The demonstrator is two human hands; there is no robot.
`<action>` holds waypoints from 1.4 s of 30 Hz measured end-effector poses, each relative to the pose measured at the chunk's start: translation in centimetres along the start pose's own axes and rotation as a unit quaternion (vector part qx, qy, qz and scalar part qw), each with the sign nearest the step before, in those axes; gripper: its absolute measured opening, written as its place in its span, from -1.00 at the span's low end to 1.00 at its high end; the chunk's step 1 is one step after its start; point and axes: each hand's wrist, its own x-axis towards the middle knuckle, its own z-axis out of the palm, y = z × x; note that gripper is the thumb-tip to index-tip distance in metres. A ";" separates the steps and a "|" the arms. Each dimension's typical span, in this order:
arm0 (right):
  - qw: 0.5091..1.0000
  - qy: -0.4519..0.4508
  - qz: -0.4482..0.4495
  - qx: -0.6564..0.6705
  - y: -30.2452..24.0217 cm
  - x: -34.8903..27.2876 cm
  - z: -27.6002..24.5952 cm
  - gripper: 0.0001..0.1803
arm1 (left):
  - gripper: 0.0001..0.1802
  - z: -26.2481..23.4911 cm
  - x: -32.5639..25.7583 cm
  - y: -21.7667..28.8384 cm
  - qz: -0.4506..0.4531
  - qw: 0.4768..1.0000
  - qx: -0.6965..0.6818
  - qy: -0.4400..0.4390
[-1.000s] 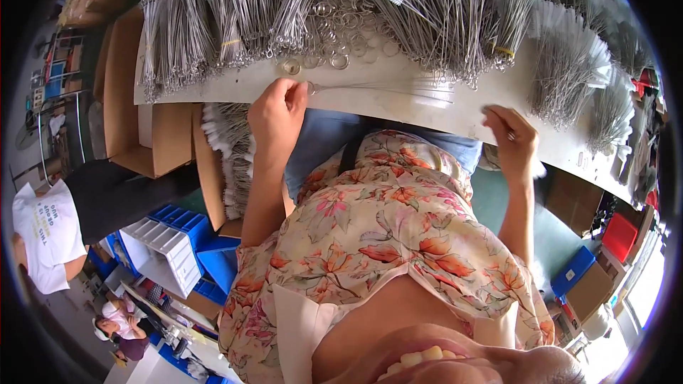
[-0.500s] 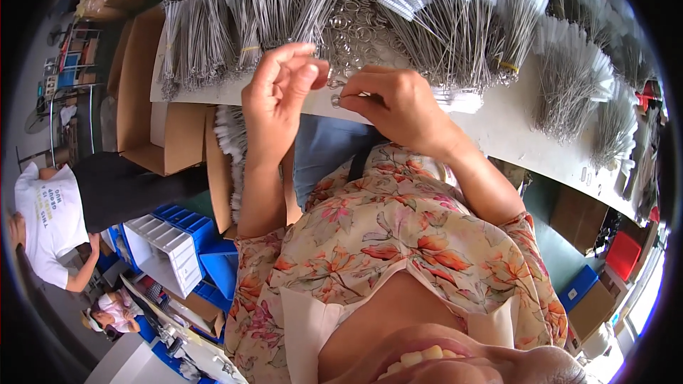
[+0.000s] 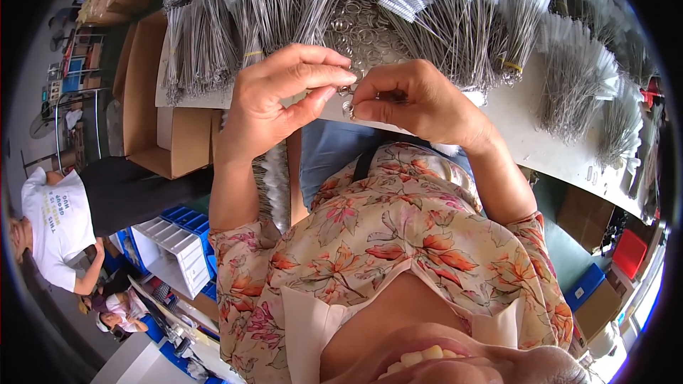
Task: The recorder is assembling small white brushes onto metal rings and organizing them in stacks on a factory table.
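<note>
Above the near edge of the table, my two hands meet almost fingertip to fingertip. Thumb and fingers of my right hand point(image 3: 434, 110) pinch a small metal split ring point(image 3: 348, 109), part of which shows below the fingertips. The thumb and fingertips of my left hand point(image 3: 274, 99) close together right beside it; whatever they grip is too small to make out. Just beyond the hands lies a loose pile of metal rings point(image 3: 348, 23). Bundles of thin wire brushes with white bristles flank it, one bundle point(image 3: 284, 3) to the left and another point(image 3: 455, 25) to the right.
More brush bundles point(image 3: 576, 85) cover the right of the white table point(image 3: 530, 124). Left of me stands an open cardboard box point(image 3: 146, 117), with brushes point(image 3: 272, 181) in another beside my left arm. Blue and white crates point(image 3: 174, 256) and two people are farther left.
My left hand has moved right and its fingers have closed in against the right hand. The right hand has shifted slightly right, with the ring still in its pinch.
</note>
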 end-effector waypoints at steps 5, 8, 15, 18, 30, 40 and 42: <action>0.999 0.005 -0.004 0.040 0.3 -0.1 0.2 -0.87 | -0.72 0.6 -0.4 -0.3 -0.007 0.998 -0.038 0.040; 0.998 0.003 0.028 0.048 -0.1 -0.2 0.4 -0.87 | -0.71 1.0 -0.8 0.0 -0.013 0.996 -0.045 0.078; 1.000 0.019 -0.015 0.005 -1.4 0.0 2.0 -0.85 | -0.68 1.1 -2.0 1.2 -0.009 0.987 -0.060 0.148; 0.998 0.026 -0.051 0.025 -1.8 0.0 2.9 -0.83 | -0.66 1.4 -2.7 1.9 -0.021 0.972 -0.108 0.207; 0.976 0.125 -0.048 0.174 -5.7 0.9 5.2 -0.84 | -0.64 -0.5 -3.1 4.8 0.074 0.959 0.004 0.272; 0.990 0.073 -0.070 0.095 -7.5 2.0 2.9 -0.89 | -0.73 -3.5 -1.2 5.7 0.027 0.975 -0.068 0.211; 0.990 0.063 -0.061 0.112 -8.1 2.1 2.4 -0.88 | -0.76 -4.3 -0.4 6.0 0.017 0.977 -0.097 0.191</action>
